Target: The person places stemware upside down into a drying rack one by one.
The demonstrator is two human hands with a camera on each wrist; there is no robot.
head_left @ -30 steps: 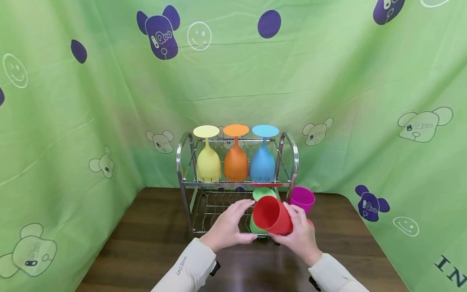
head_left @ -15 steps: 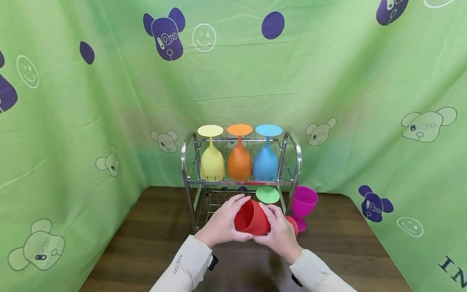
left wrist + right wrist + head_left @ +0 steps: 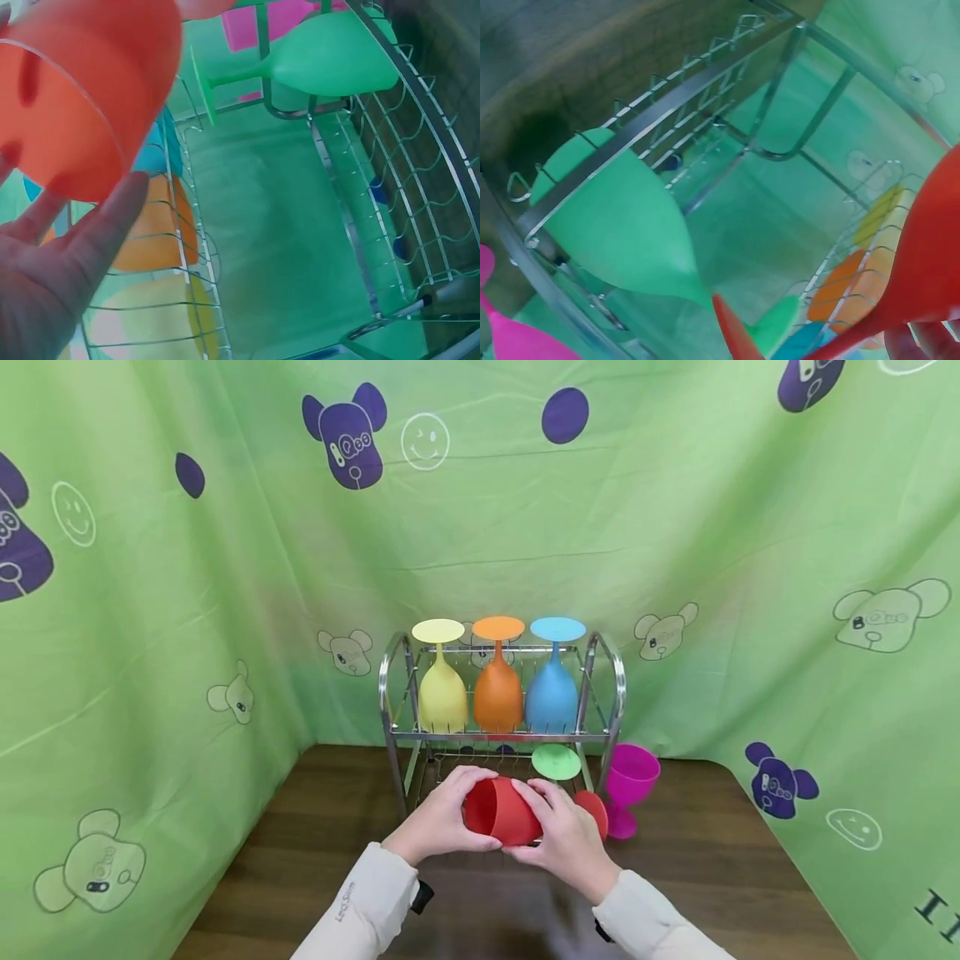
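Observation:
A red plastic goblet (image 3: 516, 814) lies tipped on its side in the air before the rack, its mouth facing left and its round foot to the right. At the rim, my left hand (image 3: 441, 818) holds it between thumb and fingers. My right hand (image 3: 572, 837) grips the bowl toward the stem. The left wrist view shows left fingertips against the bowl (image 3: 97, 82). Behind the goblet stands a chrome two-tier rack (image 3: 501, 737). On its lower tier a green goblet (image 3: 622, 217) is upside down, mostly hidden in the head view.
Yellow (image 3: 442, 697), orange (image 3: 498, 697) and blue (image 3: 552, 697) goblets stand inverted along the upper tier. A magenta goblet (image 3: 632, 774) is upright on the wooden table (image 3: 720, 843) right of the rack. Green printed cloth (image 3: 480, 510) encloses the back and sides.
The red goblet has shifted left and turned more sideways. My left hand, earlier apart from it, has closed on the rim. My right hand has moved left with it.

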